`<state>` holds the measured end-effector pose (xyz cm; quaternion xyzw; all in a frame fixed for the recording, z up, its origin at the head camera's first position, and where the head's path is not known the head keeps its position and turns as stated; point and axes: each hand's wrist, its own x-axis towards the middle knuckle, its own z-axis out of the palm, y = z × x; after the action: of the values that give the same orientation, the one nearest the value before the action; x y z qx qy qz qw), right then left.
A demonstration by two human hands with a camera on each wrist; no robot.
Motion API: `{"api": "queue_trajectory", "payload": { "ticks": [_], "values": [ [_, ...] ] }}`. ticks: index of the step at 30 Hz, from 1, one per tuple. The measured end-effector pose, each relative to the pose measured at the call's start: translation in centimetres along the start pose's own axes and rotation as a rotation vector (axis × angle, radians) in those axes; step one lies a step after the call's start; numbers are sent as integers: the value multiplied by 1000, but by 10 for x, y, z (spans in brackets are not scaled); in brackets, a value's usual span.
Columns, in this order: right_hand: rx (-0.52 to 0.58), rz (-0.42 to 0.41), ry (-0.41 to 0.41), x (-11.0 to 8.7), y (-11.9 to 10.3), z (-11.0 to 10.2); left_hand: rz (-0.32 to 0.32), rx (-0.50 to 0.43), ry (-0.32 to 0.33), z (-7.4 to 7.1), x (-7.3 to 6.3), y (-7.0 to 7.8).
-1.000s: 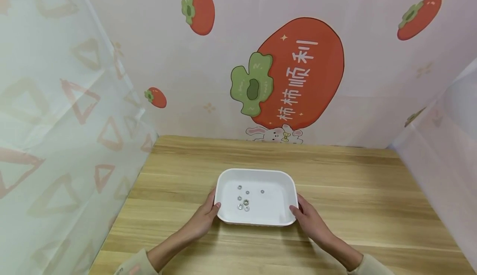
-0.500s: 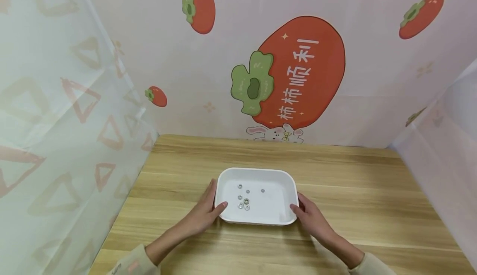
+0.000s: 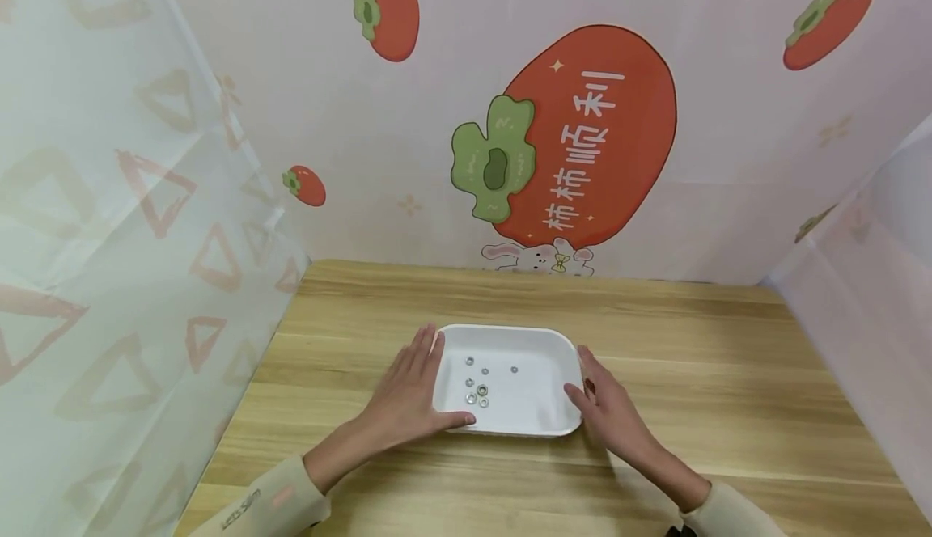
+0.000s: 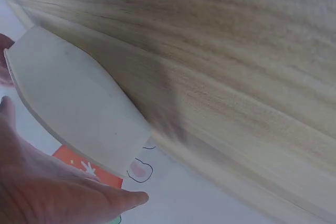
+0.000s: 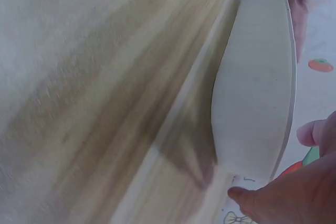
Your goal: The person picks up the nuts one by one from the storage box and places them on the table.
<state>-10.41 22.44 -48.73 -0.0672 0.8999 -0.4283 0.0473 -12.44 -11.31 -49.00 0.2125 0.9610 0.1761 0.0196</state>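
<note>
A white rectangular tray (image 3: 520,420) with rounded corners sits on the wooden table. Several small metal nuts (image 3: 482,390) lie loose inside it, most of them toward the left half. My left hand (image 3: 409,395) spreads over the tray's left end, fingers extended and thumb reaching along the near rim. In the left wrist view that hand (image 4: 47,187) appears beside the tray's outer wall (image 4: 79,98). At the right end is my right hand (image 3: 610,412), its fingers stretched along the outside and its thumb above the rim. Neither hand grips the tray.
The wood-grain table (image 3: 728,375) extends around the tray on all sides. Behind it stands a pale backdrop (image 3: 408,133) printed with persimmons, and a crumpled pale sheet (image 3: 109,221) borders the left side. Another pale sheet (image 3: 866,302) borders the right.
Both hands have loosened from the tray's ends. The left fingers have spread and lifted over the left end; the right fingers have straightened. Tray and nuts look unmoved on the table.
</note>
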Motion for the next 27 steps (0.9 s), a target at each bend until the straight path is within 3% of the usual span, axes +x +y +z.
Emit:
{"api": "queue_trajectory", "payload": {
  "ticks": [7, 14, 27],
  "values": [
    [-233, -162, 68, 5, -6, 5, 15, 62, -21, 2, 5, -1],
    [-315, -248, 89, 9, -14, 7, 16, 80, -28, 6, 8, -1],
    [-419, -311, 16, 17, -34, 20, 43, 125, -7, 13, 11, -3]
  ]
}}
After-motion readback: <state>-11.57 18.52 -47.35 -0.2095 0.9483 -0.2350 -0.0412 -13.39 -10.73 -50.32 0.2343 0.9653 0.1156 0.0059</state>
